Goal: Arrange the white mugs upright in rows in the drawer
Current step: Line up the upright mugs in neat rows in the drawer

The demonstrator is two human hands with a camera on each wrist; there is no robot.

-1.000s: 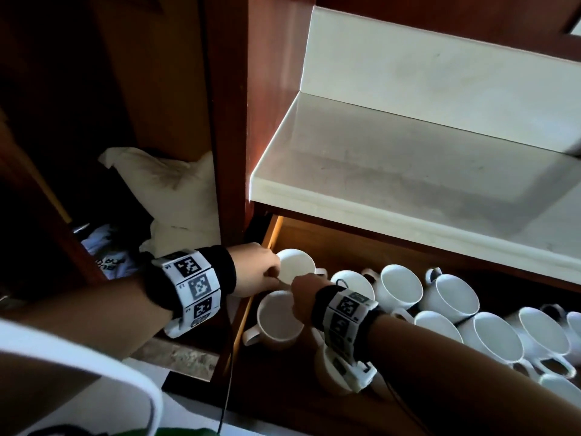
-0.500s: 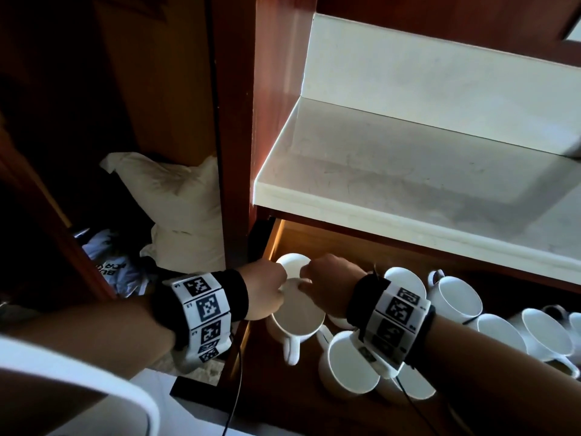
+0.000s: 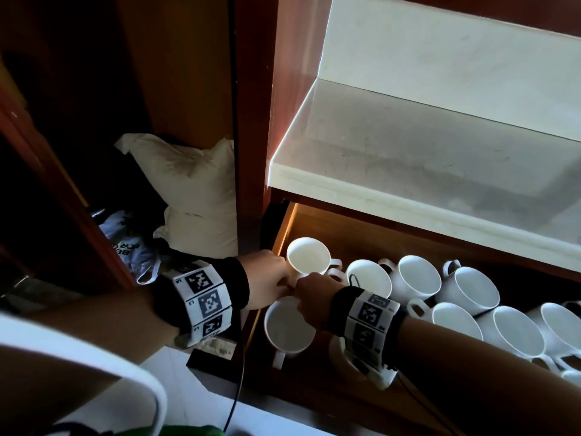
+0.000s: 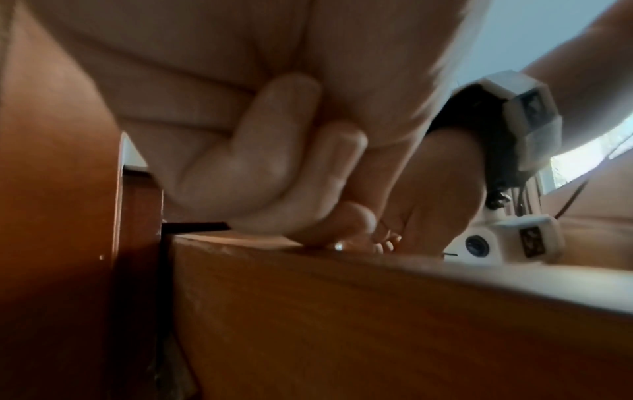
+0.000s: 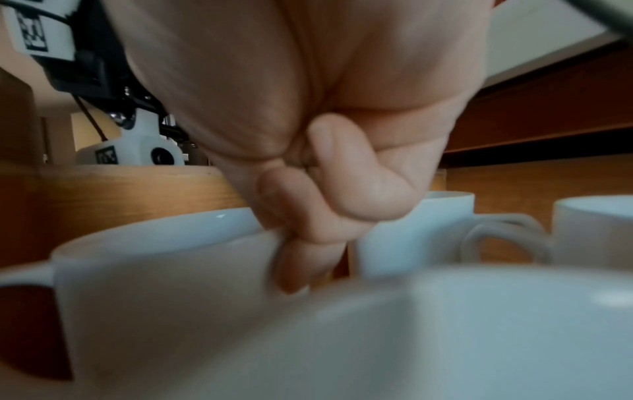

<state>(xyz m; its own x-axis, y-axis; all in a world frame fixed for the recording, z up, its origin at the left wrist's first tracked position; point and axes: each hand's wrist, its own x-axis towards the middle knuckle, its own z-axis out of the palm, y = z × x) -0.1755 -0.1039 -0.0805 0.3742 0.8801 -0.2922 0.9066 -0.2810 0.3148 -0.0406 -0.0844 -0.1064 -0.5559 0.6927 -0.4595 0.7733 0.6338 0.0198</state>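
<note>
Several white mugs stand upright in the open wooden drawer. My right hand pinches the back rim of the front-left mug, whose handle points to the front. In the right wrist view my fingers close on that rim, with the back-left mug just behind. My left hand hovers over the drawer's left wall, beside the back-left mug. In the left wrist view its fingers are curled with nothing seen inside them, above the wall.
More mugs fill the drawer to the right, tightly packed. A pale stone countertop overhangs the drawer's back. Left of the cabinet post lie a cream pillow and a bag. A black cable hangs down.
The front-left mug was turned from handle-left to handle-front and now sits at the drawer's front left. My right hand shifted along its rim; my left hand stayed by the drawer wall.
</note>
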